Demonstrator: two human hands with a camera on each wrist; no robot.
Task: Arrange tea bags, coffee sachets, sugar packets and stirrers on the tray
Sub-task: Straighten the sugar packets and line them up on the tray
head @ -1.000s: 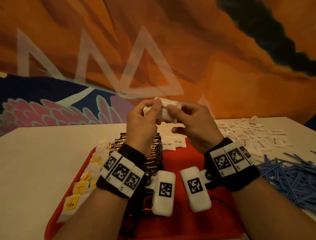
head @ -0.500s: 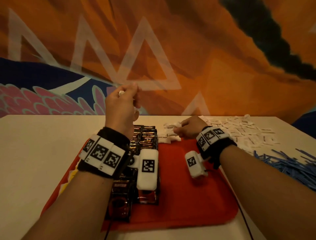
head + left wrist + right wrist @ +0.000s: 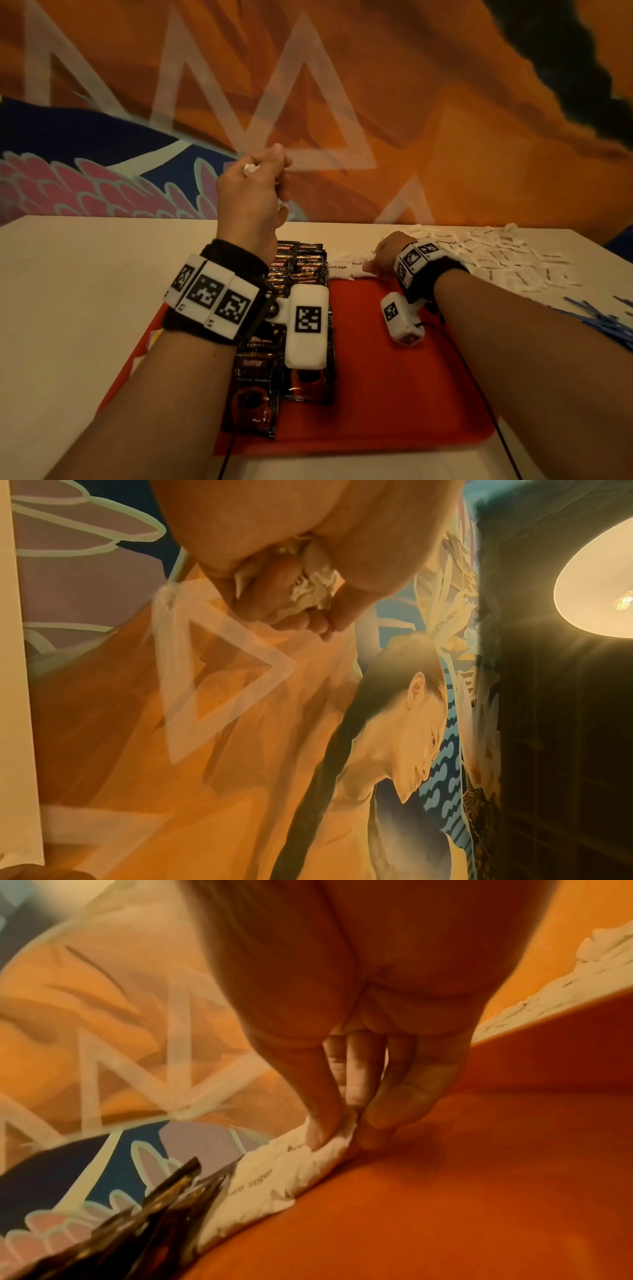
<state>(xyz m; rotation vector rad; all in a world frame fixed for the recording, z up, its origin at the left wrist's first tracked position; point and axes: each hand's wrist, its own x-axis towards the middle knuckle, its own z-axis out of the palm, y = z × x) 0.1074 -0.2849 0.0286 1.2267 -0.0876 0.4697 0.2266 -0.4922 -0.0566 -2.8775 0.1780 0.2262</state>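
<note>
Left hand (image 3: 251, 202) is up above the red tray (image 3: 394, 394), fist curled round a bunch of white sugar packets (image 3: 310, 585); right hand (image 3: 385, 255) is down at the tray's far edge, pinching one packet (image 3: 329, 1146) into the row beside the coffee sachets (image 3: 301, 263). Sugar step underway, I'd say; next, feed another packet across and seat it flush.

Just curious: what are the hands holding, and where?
Left hand clutches sugar packets bunched in its fist. Right hand pinches one packet by its end, on the tray.
</note>
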